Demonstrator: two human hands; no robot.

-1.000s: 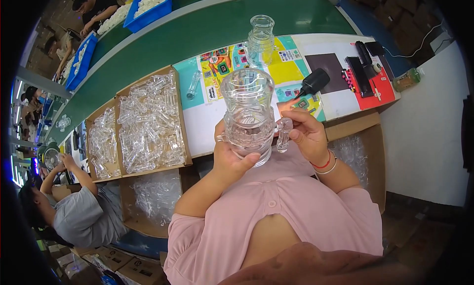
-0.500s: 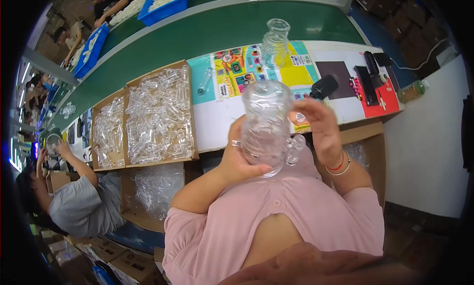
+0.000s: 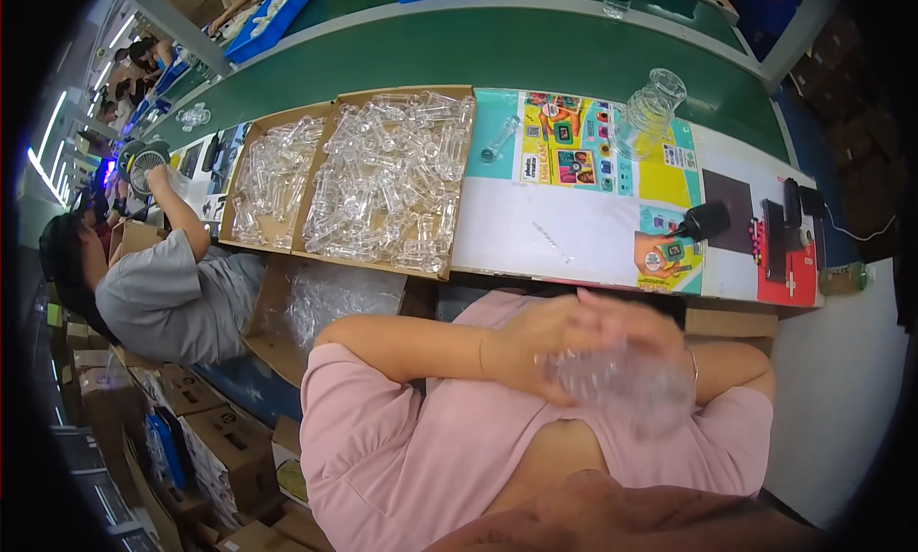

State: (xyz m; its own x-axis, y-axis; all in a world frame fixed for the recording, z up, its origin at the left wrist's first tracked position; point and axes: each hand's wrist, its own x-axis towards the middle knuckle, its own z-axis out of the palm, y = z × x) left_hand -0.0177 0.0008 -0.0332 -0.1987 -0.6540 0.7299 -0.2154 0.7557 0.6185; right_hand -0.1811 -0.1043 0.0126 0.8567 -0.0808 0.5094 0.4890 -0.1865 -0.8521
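Observation:
A clear, waisted glass or plastic vessel (image 3: 626,389) is tilted in front of my chest, blurred by motion. My left hand (image 3: 535,346) is closed round its far end. Across that same end lies my right hand (image 3: 636,324), close against the left; its fingers are smeared, so I cannot tell whether they grip. A second clear vessel (image 3: 648,117) of similar waisted shape stands on the printed board beyond my hands. A small clear tube (image 3: 500,139) lies at the board's left part, and a thin clear strip (image 3: 553,241) rests on its white area.
Left of the board, a cardboard tray (image 3: 448,265) holds many clear tube-shaped pieces. A black bottle with a nozzle (image 3: 706,221) lies to the right, near a dark phone-like slab (image 3: 773,239). Below the table edge is a carton with plastic film (image 3: 335,298). A co-worker (image 3: 163,294) sits at left.
The vessel has come down and right toward my chest and tipped over. My right hand, earlier apart from it with spread fingers, is now against it and my left hand. The view has shifted.

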